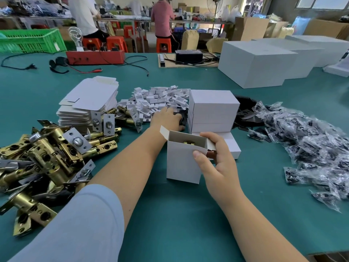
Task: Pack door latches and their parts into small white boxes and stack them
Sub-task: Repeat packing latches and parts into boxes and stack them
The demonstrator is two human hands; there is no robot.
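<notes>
1. A small open white cardboard box (182,163) stands upright on the teal-covered desk (170,214), its top flaps raised; a bit of brass metal (188,142) shows inside it.
2. The right hand (217,157) grips this box at its right side, thumb on the front face near the rim and fingers curled round the right flap.
3. The left hand (167,120) reaches beyond the box, its fingers closed over a small black part (182,118) just in front of the stack of closed white boxes (212,110); how firmly it holds the part cannot be told.
4. One more closed white box (233,146) lies flat at the foot of that stack, just behind the right hand.
5. A heap of brass door latches with silver faceplates (47,154) lies at the left of the desk.
6. A pile of flat unfolded white box blanks (88,103) sits behind the latches.
7. A heap of small white folded card pieces (154,100) lies between the blanks and the stack.
8. Clear plastic bags of black parts (309,140) spread across the right of the desk.
9. Black fan-shaped plates (245,108) lie right of the stack.
</notes>
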